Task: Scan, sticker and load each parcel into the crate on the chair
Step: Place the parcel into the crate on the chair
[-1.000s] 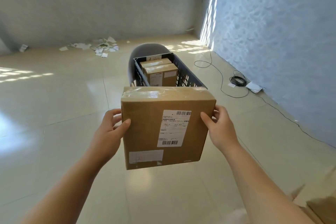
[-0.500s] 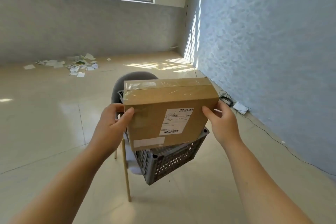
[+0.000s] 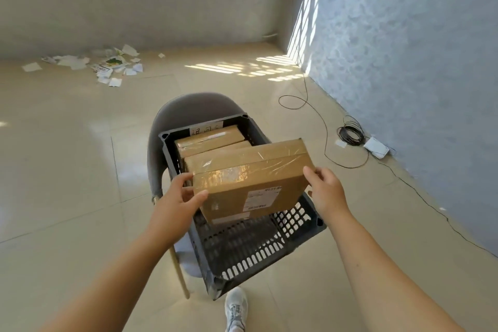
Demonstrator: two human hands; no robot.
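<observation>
1. Left hand gripping the left short edge of a flat brown cardboard parcel sealed with clear tape: thumb on the near face, fingers curled round behind.
2. Right hand holding the opposite edge of the same parcel, thumb over the top corner, fingers wrapped out of sight behind.
3. Parcel held between both hands, tilted, taped top side facing up, white shipping label on the near face, print too small to read.
4. Parcel above the near half of a dark grey slotted plastic crate, lower edge dipping below the rim line; contact with the crate floor: cannot tell.
5. Crate sitting on a grey round-backed chair with a pale wooden leg, near end overhanging the seat.
6. Far half of the crate filled with two more brown taped cardboard boxes, standing side by side and touching, partly hidden behind the held parcel.
7. White sneaker on the glossy beige tiled floor, just in front of the crate.
8. Scattered white paper scraps on the floor near the far grey wall, well apart from the chair.
9. Coiled black cable and small white flat device beside the blue-grey textured wall on the right.
</observation>
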